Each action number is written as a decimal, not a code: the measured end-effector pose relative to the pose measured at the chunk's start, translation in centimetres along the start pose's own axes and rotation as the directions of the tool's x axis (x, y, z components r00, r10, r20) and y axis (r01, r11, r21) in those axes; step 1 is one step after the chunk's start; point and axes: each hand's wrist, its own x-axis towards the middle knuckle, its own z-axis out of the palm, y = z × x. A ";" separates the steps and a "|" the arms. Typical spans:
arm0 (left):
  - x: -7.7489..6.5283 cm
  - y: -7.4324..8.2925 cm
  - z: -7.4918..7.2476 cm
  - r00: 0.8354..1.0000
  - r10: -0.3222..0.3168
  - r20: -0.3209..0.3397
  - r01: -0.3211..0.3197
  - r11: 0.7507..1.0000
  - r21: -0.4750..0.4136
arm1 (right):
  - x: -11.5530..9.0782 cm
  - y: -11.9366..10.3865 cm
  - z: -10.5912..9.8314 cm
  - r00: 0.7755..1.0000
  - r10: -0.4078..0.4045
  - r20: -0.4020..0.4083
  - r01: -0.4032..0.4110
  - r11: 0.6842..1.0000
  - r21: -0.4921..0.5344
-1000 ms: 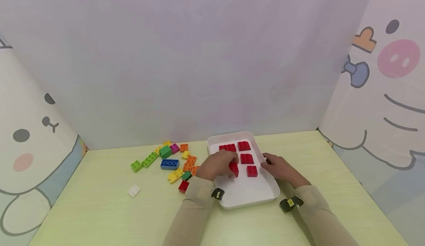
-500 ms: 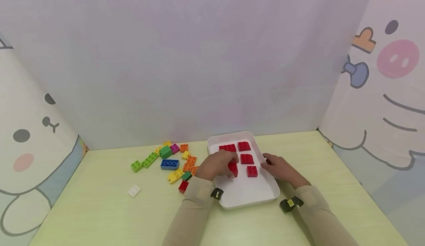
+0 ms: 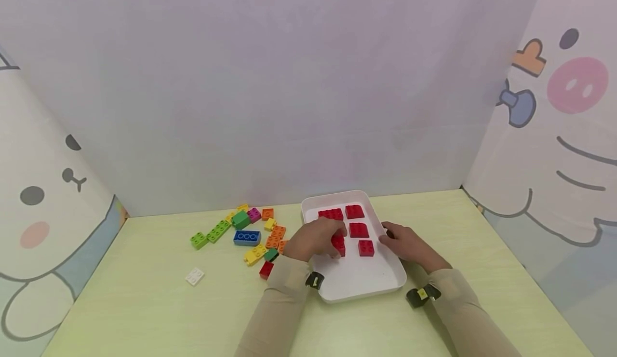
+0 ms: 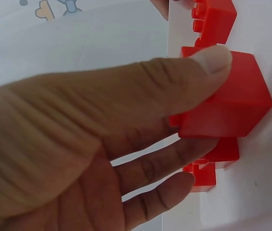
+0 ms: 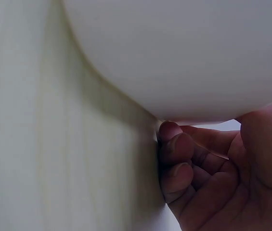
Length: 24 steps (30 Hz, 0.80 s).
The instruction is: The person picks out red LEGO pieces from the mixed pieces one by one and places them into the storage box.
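A white tray (image 3: 359, 282) lies on the table with several red toy bricks inside. My left hand (image 3: 313, 237) reaches over its left side and pinches a red toy brick (image 4: 237, 98), thumb on the near face. In the left wrist view more red bricks (image 4: 217, 19) show beyond the held one. My right hand (image 3: 409, 243) holds the tray by its right side. The right wrist view shows the fingers (image 5: 176, 149) curled against the lower part of the tray wall (image 5: 188, 72). Inside the tray, a square red brick (image 3: 366, 248) sits between the hands.
Left of the tray lie loose bricks: a blue one (image 3: 247, 237), a long lime one (image 3: 218, 231), several orange (image 3: 276, 237), yellow (image 3: 255, 255) and green ones. A red brick (image 3: 266, 270) lies by the left sleeve. A white brick (image 3: 195, 276) sits apart. A fabric wall stands behind.
Almost nothing differs. The brick in my left hand shifts very slightly, while both hands and the tray stay in place.
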 end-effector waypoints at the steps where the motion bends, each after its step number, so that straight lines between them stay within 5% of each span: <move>1: 0.0 0.0 0.0 1.000 0.000 0.001 0.000 1.000 0.000 | 0.0 0.0 0.0 1.000 0.001 0.001 -0.001 1.000 0.000; 13: -1.1 0.2 -1.3 1.000 -0.007 -0.024 0.007 1.000 -0.008 | 0.0 0.0 0.0 1.000 0.010 0.009 -0.010 1.000 -0.007; 24: -6.8 0.7 -6.3 0.977 0.069 -0.203 -0.078 0.996 -0.035 | 0.1 0.1 0.1 1.000 0.027 0.015 -0.027 1.000 0.001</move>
